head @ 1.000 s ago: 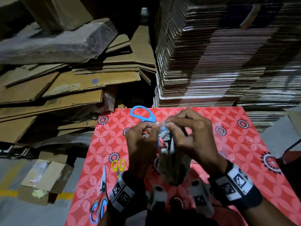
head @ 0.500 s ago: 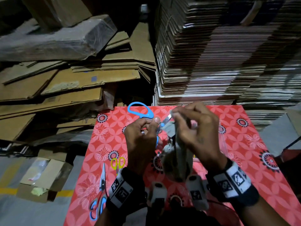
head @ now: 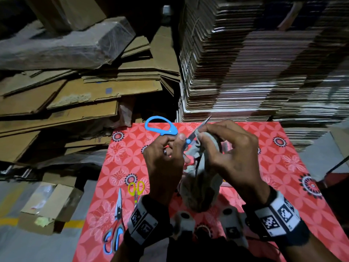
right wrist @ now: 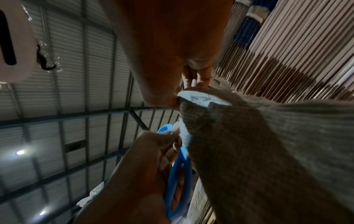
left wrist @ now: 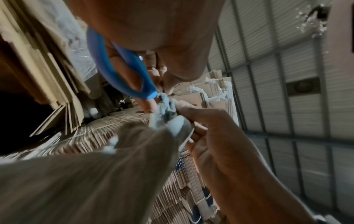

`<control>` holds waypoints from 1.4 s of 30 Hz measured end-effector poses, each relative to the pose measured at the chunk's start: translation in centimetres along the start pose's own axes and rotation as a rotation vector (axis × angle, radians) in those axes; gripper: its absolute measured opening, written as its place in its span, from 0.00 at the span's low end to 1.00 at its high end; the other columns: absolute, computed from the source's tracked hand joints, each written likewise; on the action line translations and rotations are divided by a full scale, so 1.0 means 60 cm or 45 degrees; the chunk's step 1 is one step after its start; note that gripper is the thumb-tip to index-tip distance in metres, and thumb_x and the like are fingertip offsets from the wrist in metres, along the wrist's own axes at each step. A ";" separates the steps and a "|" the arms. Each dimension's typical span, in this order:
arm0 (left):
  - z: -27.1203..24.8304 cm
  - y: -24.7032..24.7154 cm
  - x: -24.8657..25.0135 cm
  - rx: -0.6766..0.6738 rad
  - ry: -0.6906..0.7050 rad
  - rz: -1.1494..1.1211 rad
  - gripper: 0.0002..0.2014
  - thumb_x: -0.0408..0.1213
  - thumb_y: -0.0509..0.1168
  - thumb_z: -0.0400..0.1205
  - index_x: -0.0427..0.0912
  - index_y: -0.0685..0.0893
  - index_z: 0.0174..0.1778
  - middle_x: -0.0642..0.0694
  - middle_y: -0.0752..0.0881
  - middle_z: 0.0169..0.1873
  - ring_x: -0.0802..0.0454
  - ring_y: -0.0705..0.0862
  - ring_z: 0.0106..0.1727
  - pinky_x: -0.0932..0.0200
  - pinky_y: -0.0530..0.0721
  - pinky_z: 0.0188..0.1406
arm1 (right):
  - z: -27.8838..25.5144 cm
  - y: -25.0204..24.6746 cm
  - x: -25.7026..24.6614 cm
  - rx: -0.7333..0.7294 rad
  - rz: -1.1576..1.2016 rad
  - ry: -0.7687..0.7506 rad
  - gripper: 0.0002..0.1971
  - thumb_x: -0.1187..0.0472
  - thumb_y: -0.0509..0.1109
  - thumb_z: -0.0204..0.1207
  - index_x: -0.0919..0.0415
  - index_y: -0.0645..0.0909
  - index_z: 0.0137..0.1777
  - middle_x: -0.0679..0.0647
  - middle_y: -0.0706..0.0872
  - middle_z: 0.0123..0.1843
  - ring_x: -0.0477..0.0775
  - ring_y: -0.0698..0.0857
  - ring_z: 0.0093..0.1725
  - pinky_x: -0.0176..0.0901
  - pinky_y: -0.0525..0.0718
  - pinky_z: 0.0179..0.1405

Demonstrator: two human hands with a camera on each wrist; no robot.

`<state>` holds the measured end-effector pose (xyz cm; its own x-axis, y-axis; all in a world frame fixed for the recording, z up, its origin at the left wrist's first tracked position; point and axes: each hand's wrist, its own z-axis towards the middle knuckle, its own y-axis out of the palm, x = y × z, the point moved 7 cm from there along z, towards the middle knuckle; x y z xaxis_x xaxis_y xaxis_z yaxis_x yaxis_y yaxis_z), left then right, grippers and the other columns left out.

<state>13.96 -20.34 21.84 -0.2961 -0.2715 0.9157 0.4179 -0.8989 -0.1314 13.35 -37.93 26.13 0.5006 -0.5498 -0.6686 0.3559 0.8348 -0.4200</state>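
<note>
My left hand (head: 166, 157) grips a pair of blue-handled scissors (head: 161, 127), fingers through the lower loop, the upper loop sticking out free. The thin blades (head: 200, 127) point up to the right, along the top edge of a grey sock (head: 200, 191). My right hand (head: 228, 154) pinches that top edge and the sock hangs down over the red flowered table (head: 283, 167). The left wrist view shows the blue handle (left wrist: 118, 72) meeting the sock's cuff (left wrist: 164, 118). The right wrist view shows the sock (right wrist: 268, 151) and the scissors (right wrist: 180, 174).
Small yellow scissors (head: 136, 188) and a red, blue and grey pair (head: 115, 229) lie on the table's left side. Tall stacks of flat cardboard (head: 245, 72) rise behind the table. Loose cardboard sheets (head: 75, 95) pile up at the left. An open box (head: 47, 207) sits on the floor.
Both hands have lifted the sock a little. The scissor blades, hidden a second ago, now poke up to the right past the sock's top edge.
</note>
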 end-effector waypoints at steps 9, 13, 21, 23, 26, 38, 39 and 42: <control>0.000 0.003 -0.007 -0.023 -0.237 -0.215 0.13 0.31 0.71 0.87 0.37 0.89 0.35 0.46 0.88 0.26 0.46 0.88 0.20 0.63 0.77 0.17 | 0.011 -0.013 0.000 0.011 0.156 0.040 0.07 0.69 0.81 0.76 0.60 0.90 0.51 0.49 0.90 0.45 0.47 0.90 0.44 0.40 0.88 0.45; -0.001 -0.003 -0.001 -0.013 -0.193 -0.185 0.13 0.32 0.71 0.87 0.36 0.89 0.35 0.47 0.88 0.25 0.48 0.88 0.20 0.58 0.80 0.20 | 0.019 -0.008 -0.010 0.010 0.064 -0.059 0.08 0.71 0.82 0.72 0.60 0.94 0.49 0.49 0.90 0.46 0.39 0.89 0.48 0.28 0.82 0.48; -0.001 -0.012 0.013 0.001 -0.067 -0.107 0.13 0.32 0.72 0.87 0.39 0.89 0.35 0.43 0.85 0.22 0.51 0.88 0.20 0.62 0.77 0.13 | 0.013 0.004 -0.020 0.051 -0.006 -0.119 0.09 0.72 0.81 0.72 0.60 0.95 0.48 0.51 0.90 0.46 0.41 0.88 0.45 0.30 0.83 0.48; 0.001 -0.014 0.015 0.031 0.018 -0.038 0.14 0.37 0.73 0.85 0.41 0.89 0.33 0.47 0.85 0.20 0.54 0.88 0.20 0.66 0.77 0.16 | 0.003 0.015 -0.030 0.034 -0.066 -0.164 0.09 0.72 0.81 0.71 0.60 0.95 0.47 0.50 0.90 0.45 0.42 0.87 0.44 0.29 0.81 0.47; 0.004 -0.016 0.006 0.046 0.067 0.027 0.16 0.46 0.71 0.84 0.41 0.90 0.33 0.52 0.87 0.23 0.55 0.88 0.22 0.54 0.85 0.23 | -0.010 0.025 -0.040 0.015 -0.074 -0.174 0.10 0.72 0.82 0.72 0.59 0.95 0.49 0.49 0.92 0.46 0.41 0.88 0.45 0.30 0.83 0.47; -0.004 -0.006 -0.012 0.040 0.117 0.111 0.19 0.53 0.68 0.84 0.43 0.89 0.34 0.52 0.85 0.21 0.49 0.87 0.22 0.38 0.86 0.30 | 0.018 0.008 -0.013 0.032 0.040 0.006 0.13 0.75 0.80 0.70 0.58 0.85 0.45 0.45 0.89 0.40 0.43 0.88 0.40 0.31 0.81 0.42; -0.004 -0.006 -0.013 0.041 0.107 0.117 0.19 0.53 0.68 0.84 0.43 0.88 0.33 0.52 0.85 0.20 0.49 0.86 0.22 0.38 0.86 0.31 | 0.018 0.010 -0.015 0.018 0.032 0.001 0.13 0.76 0.79 0.70 0.57 0.84 0.44 0.45 0.88 0.39 0.44 0.88 0.39 0.34 0.82 0.41; -0.002 -0.009 -0.006 0.069 0.142 0.141 0.20 0.52 0.68 0.84 0.42 0.89 0.32 0.53 0.84 0.21 0.51 0.84 0.22 0.39 0.85 0.30 | -0.001 0.030 -0.034 -0.099 0.007 -0.070 0.13 0.76 0.79 0.69 0.58 0.83 0.41 0.46 0.87 0.39 0.42 0.85 0.39 0.37 0.82 0.39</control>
<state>13.73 -19.81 21.54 -0.3377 -0.4069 0.8487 0.4978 -0.8425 -0.2058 12.92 -35.29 26.70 0.5458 -0.5440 -0.6372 0.2917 0.8363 -0.4641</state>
